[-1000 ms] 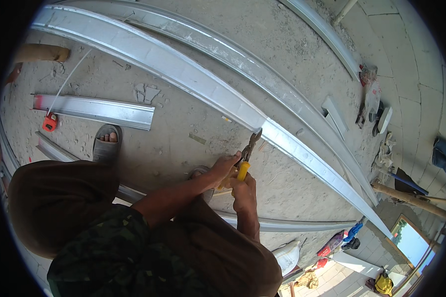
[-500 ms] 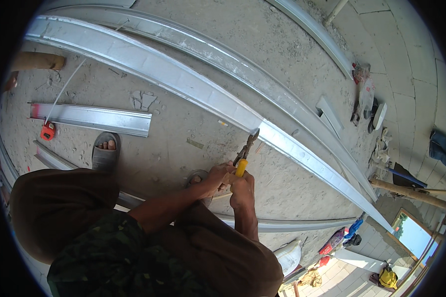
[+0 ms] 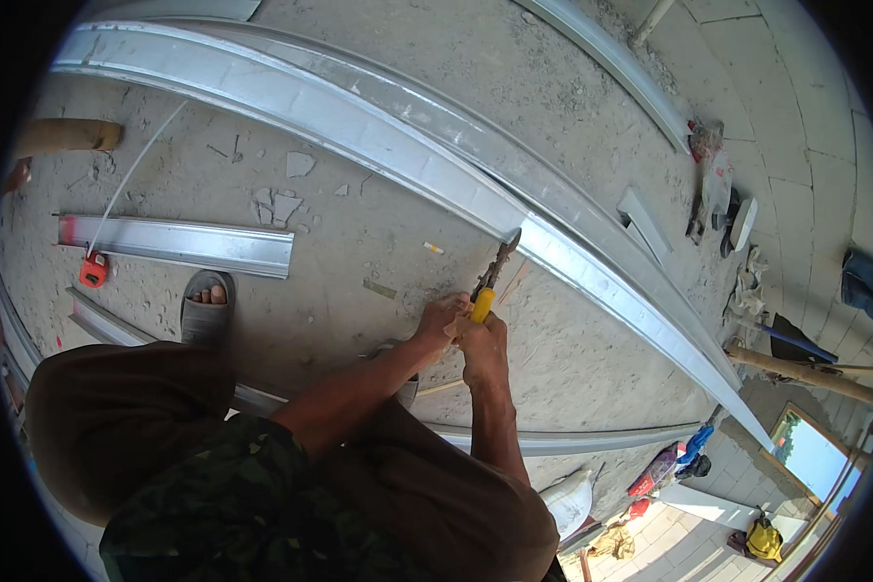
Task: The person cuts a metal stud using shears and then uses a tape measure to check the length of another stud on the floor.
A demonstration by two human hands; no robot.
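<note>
Both my hands are closed round the handles of a pair of tin snips (image 3: pixel 496 268) with yellow grips. My left hand (image 3: pixel 439 320) wraps the handle on the left, and my right hand (image 3: pixel 483 347) grips the yellow handle on the right. The blades meet the near edge of a long silvery metal channel (image 3: pixel 359 136), where its lit part changes in brightness. Whether the blades bite into the metal is too small to tell. A second, duller channel (image 3: pixel 514 160) lies along the far side of the first.
At left, a short channel piece (image 3: pixel 194 244) with a red-marked end lies beside an orange tape measure (image 3: pixel 94 270), its tape pulled out. My sandalled foot (image 3: pixel 207 308) is close by. Another long channel (image 3: pixel 572 442) runs behind my knee. Bags and cloths (image 3: pixel 713 179) lie at right.
The snips and both hands have shifted slightly to the right. The long channel's middle has moved away from me, closing on the duller channel beyond it.
</note>
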